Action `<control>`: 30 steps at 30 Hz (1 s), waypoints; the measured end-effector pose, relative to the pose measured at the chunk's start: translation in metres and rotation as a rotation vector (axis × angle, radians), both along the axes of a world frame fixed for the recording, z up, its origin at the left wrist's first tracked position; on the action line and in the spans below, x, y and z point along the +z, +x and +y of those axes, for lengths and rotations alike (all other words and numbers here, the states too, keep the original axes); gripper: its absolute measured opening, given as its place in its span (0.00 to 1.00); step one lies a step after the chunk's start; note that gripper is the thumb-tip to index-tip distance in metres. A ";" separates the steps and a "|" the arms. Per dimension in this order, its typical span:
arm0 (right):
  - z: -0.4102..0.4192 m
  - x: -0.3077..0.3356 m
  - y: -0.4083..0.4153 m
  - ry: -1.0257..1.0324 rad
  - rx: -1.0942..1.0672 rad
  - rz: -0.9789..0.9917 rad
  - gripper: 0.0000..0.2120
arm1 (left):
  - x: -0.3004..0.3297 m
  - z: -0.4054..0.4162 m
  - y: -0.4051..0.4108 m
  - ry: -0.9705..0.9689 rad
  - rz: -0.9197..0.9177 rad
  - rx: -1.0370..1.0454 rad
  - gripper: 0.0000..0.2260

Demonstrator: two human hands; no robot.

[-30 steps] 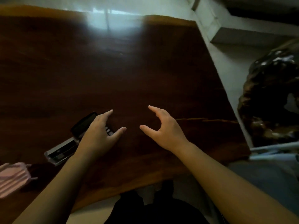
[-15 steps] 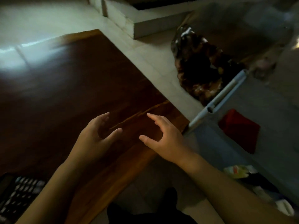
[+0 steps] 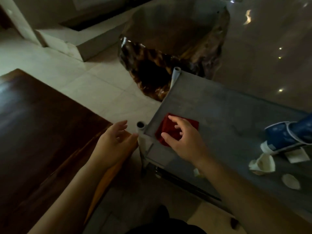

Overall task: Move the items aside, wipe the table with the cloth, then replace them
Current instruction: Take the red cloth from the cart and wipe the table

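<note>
A folded dark red cloth lies near the left corner of a grey shelf top to the right of the dark wooden table. My right hand hovers over the cloth with fingers spread and loosely curved; whether it touches the cloth I cannot tell. My left hand floats open over the table's right corner, holding nothing. The items from the table are out of view.
A large glossy dark wood stump stands behind the shelf. On the shelf's right sit a blue paper cup on its side, crumpled white paper and small white scraps. Shelf corner posts stick up beside my left hand.
My view has swung right from the table to the grey shelf. My right hand has moved from over the table to above the red cloth; my left hand has followed to the table's corner.
</note>
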State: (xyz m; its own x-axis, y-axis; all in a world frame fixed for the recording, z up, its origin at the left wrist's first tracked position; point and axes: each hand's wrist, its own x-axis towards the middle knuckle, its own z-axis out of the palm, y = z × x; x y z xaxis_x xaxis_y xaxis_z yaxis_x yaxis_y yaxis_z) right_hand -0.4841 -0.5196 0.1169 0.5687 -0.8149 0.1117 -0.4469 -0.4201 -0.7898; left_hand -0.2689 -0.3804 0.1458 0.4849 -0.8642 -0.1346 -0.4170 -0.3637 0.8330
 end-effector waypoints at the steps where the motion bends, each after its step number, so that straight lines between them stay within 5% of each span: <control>1: -0.012 -0.004 -0.010 0.008 -0.035 -0.003 0.30 | -0.002 -0.018 -0.010 0.004 0.005 -0.009 0.30; 13: -0.096 -0.060 -0.053 0.381 -0.357 0.020 0.22 | -0.068 -0.184 -0.048 0.289 0.025 -0.110 0.26; 17: -0.105 -0.082 -0.049 0.506 -0.480 0.053 0.22 | -0.092 -0.203 -0.044 0.316 -0.028 -0.194 0.12; 21: -0.109 -0.096 -0.042 0.637 -0.619 0.044 0.22 | -0.107 -0.215 -0.038 0.336 0.037 -0.168 0.21; 30: -0.116 -0.097 -0.032 0.762 -0.783 -0.047 0.06 | -0.110 -0.224 -0.040 0.395 0.169 -0.089 0.09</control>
